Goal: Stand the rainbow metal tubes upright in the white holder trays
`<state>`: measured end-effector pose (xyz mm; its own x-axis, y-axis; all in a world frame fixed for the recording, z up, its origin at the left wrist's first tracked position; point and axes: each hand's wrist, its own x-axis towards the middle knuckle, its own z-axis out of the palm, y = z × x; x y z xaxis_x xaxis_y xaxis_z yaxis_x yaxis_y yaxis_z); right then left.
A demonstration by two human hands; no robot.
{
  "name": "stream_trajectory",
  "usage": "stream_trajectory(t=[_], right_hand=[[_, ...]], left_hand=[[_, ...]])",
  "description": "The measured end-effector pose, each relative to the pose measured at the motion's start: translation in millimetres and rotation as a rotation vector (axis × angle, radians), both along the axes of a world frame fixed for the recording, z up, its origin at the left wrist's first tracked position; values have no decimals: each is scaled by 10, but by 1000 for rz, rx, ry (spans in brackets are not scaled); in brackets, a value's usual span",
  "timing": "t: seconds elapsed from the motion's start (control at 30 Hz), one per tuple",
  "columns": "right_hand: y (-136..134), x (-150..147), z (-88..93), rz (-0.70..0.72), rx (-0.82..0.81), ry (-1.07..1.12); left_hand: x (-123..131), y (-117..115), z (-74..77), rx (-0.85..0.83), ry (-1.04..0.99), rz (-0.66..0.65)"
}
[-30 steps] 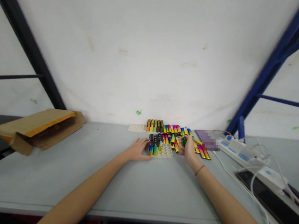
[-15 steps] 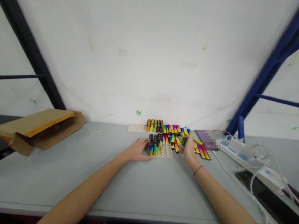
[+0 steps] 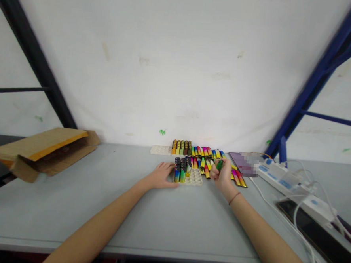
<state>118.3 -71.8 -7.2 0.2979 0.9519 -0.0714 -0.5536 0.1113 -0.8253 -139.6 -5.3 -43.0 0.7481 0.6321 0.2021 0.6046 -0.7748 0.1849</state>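
My left hand (image 3: 163, 176) lies at the left side of a white tray (image 3: 197, 178) with round holes. Its fingers are spread, with the thumb at the tray's near edge and the fingertips by its left side. Several black-topped coloured tubes (image 3: 180, 172) stand upright in the left part of that tray. My right hand (image 3: 223, 177) is closed around a green tube (image 3: 220, 164), whose end sticks out above the fist. It is held just right of the tray, over a pile of shiny rainbow-coloured tubes (image 3: 206, 172) lying on the table.
Behind stands a second white tray (image 3: 161, 150) with brown and yellow tubes (image 3: 181, 147) upright in it. An open cardboard box (image 3: 47, 151) is at the left. To the right are a purple sheet (image 3: 240, 164), a power strip (image 3: 297, 188) with white cables, and a dark phone-like slab (image 3: 315, 231).
My right hand has turned slightly and shifted a little to the right, and the green tube now shows more clearly above the fist. My left hand has stayed in place.
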Motion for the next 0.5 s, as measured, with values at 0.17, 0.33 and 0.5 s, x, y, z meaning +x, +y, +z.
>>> stream_trajectory(t=[0.17,0.33,0.5], right_hand=[[2,29,23,-47,-101,43],[9,-34,-1,13,-84,-18],[-17,-105,-51,131,97,-293]], left_hand=[[-2,9,-9,7,20,1],[5,-5,0,13,24,12],[5,-4,-6,9,7,1]])
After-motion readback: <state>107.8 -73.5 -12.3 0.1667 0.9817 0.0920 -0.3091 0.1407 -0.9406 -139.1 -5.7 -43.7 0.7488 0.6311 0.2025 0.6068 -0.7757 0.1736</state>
